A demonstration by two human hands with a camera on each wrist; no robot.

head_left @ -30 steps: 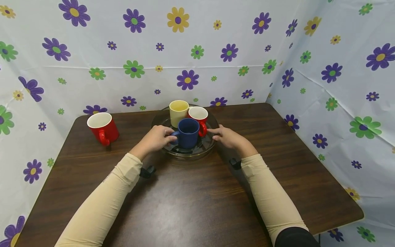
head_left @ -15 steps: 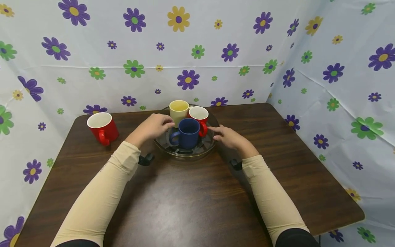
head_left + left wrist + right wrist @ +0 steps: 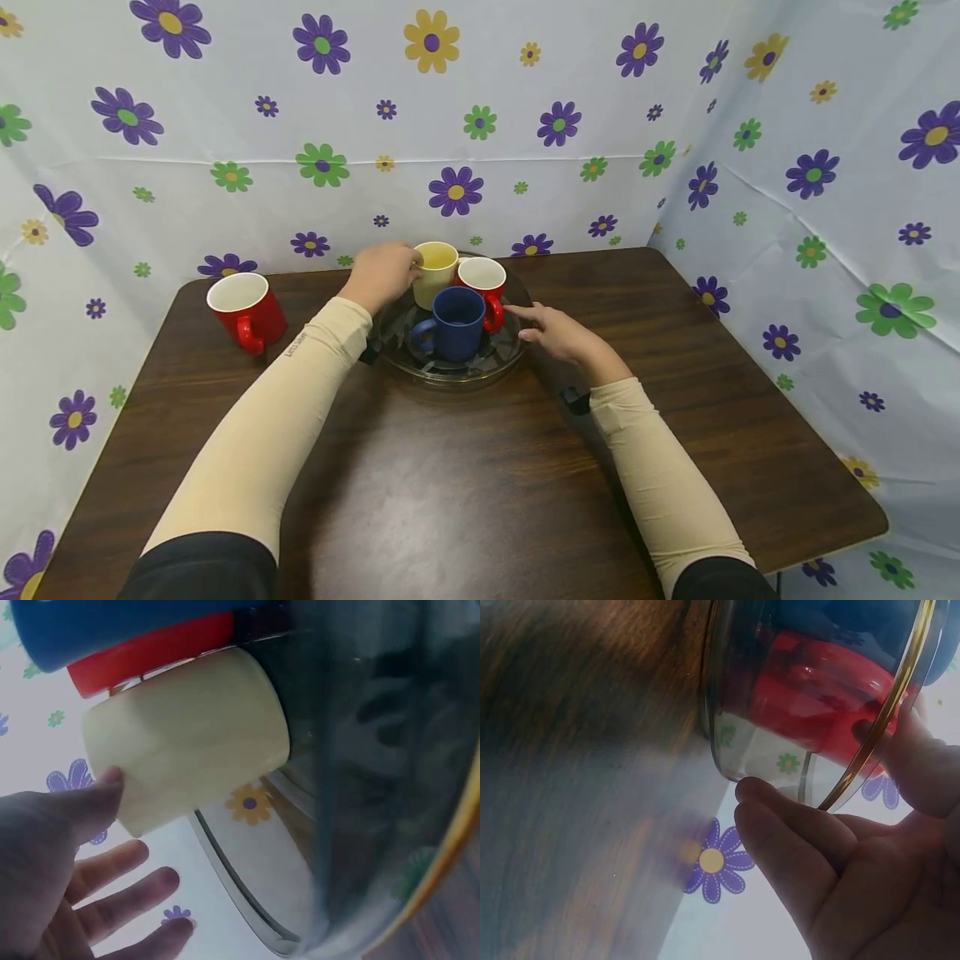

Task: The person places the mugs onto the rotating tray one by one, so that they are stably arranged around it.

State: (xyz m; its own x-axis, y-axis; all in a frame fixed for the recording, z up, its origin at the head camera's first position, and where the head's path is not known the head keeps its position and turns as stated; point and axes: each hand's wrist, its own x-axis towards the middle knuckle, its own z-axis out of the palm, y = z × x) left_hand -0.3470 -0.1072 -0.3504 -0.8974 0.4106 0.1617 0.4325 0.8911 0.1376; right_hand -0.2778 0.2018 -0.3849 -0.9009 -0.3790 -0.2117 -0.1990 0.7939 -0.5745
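Glass bowl (image 3: 455, 382) set on dark surface (image 3: 450, 483); blue mug (image 3: 459, 325) held upright at its near side. Bowl rim, right side, clamped by right hand (image 3: 561, 333). Larger red mug (image 3: 257, 312) placed left, well apart. Farther, smaller red mug (image 3: 483, 273), then yellow mug (image 3: 435, 283), touched by left hand (image 3: 380, 273), fingers apart. Step judged: yellow mug being adjusted; firm grip called for next, bowl steadied.

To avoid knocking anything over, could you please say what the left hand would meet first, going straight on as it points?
Most likely the yellow mug: in the head view, the left hand points at its left side and may be touching it, though depth is hard to judge.
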